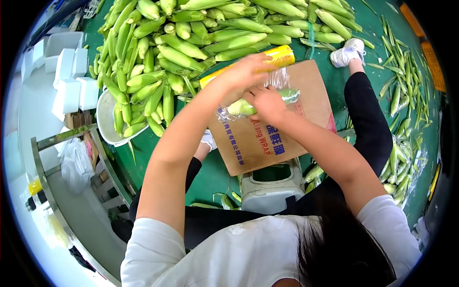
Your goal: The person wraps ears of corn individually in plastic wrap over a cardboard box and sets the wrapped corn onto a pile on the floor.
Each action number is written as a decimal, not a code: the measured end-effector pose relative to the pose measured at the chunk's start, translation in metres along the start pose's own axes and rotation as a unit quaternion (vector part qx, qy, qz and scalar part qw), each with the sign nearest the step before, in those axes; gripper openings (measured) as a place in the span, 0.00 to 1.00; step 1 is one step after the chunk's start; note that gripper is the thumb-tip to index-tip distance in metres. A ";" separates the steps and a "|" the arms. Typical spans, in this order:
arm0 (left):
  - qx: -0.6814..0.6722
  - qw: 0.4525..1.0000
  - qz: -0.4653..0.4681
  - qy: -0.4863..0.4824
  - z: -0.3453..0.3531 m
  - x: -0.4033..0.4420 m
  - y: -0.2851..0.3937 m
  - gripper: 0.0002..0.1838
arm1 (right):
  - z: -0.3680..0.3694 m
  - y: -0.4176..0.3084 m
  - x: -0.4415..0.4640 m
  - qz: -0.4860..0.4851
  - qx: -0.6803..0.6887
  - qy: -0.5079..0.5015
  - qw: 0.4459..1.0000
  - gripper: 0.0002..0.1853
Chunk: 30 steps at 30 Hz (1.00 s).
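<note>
An ear of corn (242, 107) with pale green husk lies on a flat cardboard box, with clear film around it. My right hand (267, 102) is over the ear, its fingers curled onto the ear and film. Just beyond it, my left hand (249, 71) is beside a yellow roll of cling film (282, 55). Its fingers are smeared by motion, and I cannot tell whether they grip the film. Clear film (279, 77) stretches between the roll and the ear. Printed lettering shows on the cardboard box (306, 136).
A large heap of husked-on corn (179, 50) fills the far side. A white basin (107, 122) with corn stands left, near a metal-framed rack (45, 179). Wrapped ears (399, 165) and loose husks (406, 67) lie right. A grey stool (267, 197) is below the box.
</note>
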State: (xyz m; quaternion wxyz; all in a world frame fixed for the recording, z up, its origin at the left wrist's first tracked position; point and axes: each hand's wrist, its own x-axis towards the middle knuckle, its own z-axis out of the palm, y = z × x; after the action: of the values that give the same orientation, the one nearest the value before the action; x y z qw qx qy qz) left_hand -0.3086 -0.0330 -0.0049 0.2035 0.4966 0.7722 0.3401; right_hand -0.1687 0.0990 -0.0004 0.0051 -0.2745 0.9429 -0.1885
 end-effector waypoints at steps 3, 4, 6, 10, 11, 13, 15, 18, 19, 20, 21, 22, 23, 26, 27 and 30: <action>0.133 0.986 -0.094 -0.028 0.070 -0.006 0.015 0.20 | 0.001 -0.005 -0.008 0.045 0.128 -0.125 0.983 0.38; 0.151 0.983 -0.101 0.003 0.084 -0.010 0.018 0.20 | 0.000 -0.005 -0.015 0.037 0.188 -0.134 0.972 0.38; 0.214 0.974 -0.078 0.012 0.096 -0.017 0.033 0.21 | -0.002 -0.001 -0.015 0.001 0.224 -0.314 0.923 0.40; 0.305 0.952 0.015 -0.020 0.100 -0.024 0.043 0.23 | -0.027 -0.057 -0.032 -0.098 0.254 -0.688 0.672 0.48; 0.302 0.953 0.022 -0.009 0.097 -0.024 0.043 0.23 | -0.032 -0.079 -0.056 -0.106 0.258 -0.708 0.649 0.48; 0.305 0.952 0.015 -0.004 0.104 -0.030 0.052 0.24 | -0.041 -0.084 -0.094 -0.109 0.362 -0.664 0.645 0.45; 0.332 0.943 -0.006 -0.011 0.110 -0.035 0.062 0.25 | -0.076 -0.081 -0.129 -0.079 0.482 -0.613 0.621 0.40; 0.291 0.952 -0.063 0.072 0.131 -0.044 0.090 0.25 | -0.104 -0.108 -0.192 -0.042 0.491 -0.589 0.641 0.35; 0.264 0.958 -0.078 0.086 0.143 -0.049 0.091 0.28 | -0.139 -0.111 -0.185 0.084 0.516 -0.580 0.625 0.34; 0.289 0.946 -0.102 0.104 0.159 -0.053 0.093 0.29 | -0.155 -0.113 -0.190 0.101 0.499 -0.496 0.704 0.30; 0.312 0.932 -0.137 0.121 0.180 -0.059 0.098 0.30 | -0.166 -0.115 -0.198 0.116 0.497 -0.450 0.732 0.27; 0.337 0.914 -0.180 0.138 0.193 -0.069 0.104 0.32 | -0.175 -0.117 -0.205 0.121 0.495 -0.407 0.758 0.25; 0.277 0.933 -0.154 0.167 0.195 -0.081 0.120 0.34 | -0.183 -0.120 -0.217 0.131 0.475 -0.345 0.798 0.22; 0.164 0.919 -0.153 0.325 0.152 -0.104 0.137 0.37 | -0.218 -0.136 -0.235 0.132 0.430 -0.210 0.868 0.17; 0.134 0.882 -0.199 0.406 0.134 -0.106 0.113 0.36 | -0.222 -0.133 -0.248 0.113 0.379 -0.229 0.889 0.18; -0.142 0.647 -0.301 0.686 0.079 -0.115 0.004 0.29 | -0.218 -0.110 -0.322 0.100 0.325 -0.222 0.914 0.21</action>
State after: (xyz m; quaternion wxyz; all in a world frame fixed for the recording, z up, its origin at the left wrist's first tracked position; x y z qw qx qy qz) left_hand -0.2054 -0.1105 -0.0591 -0.2255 -0.1739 0.7404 0.6088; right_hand 0.1367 0.2574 0.2116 0.3219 -0.1963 0.8270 -0.4170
